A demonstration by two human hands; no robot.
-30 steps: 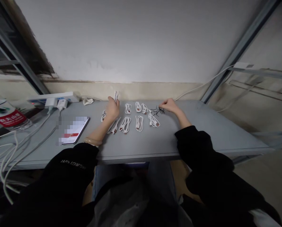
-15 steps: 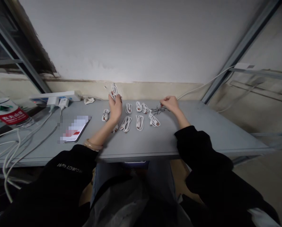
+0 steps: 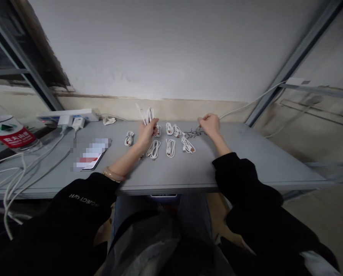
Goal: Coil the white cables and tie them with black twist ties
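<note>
My left hand (image 3: 147, 134) is closed around a bundled white cable (image 3: 147, 114), held up above the grey table (image 3: 246, 153). Loops of that cable stick out above my fingers. My right hand (image 3: 209, 123) is pinched on a thin black tie from a small pile of black ties (image 3: 192, 134) at the table's back. Between my hands lie several coiled white cables (image 3: 169, 145) in rows, one more coil (image 3: 128, 138) to the left of my left hand.
A phone (image 3: 91, 155) lies face up at the left. Behind it sits a white power strip (image 3: 68, 115) with chargers and cables trailing off the left edge. A water bottle (image 3: 12, 135) lies far left. A metal frame post (image 3: 277, 73) rises at the right.
My left hand has lifted the white cable off the table and carried it to the right. My right hand has stayed at the black ties, pinching one.
</note>
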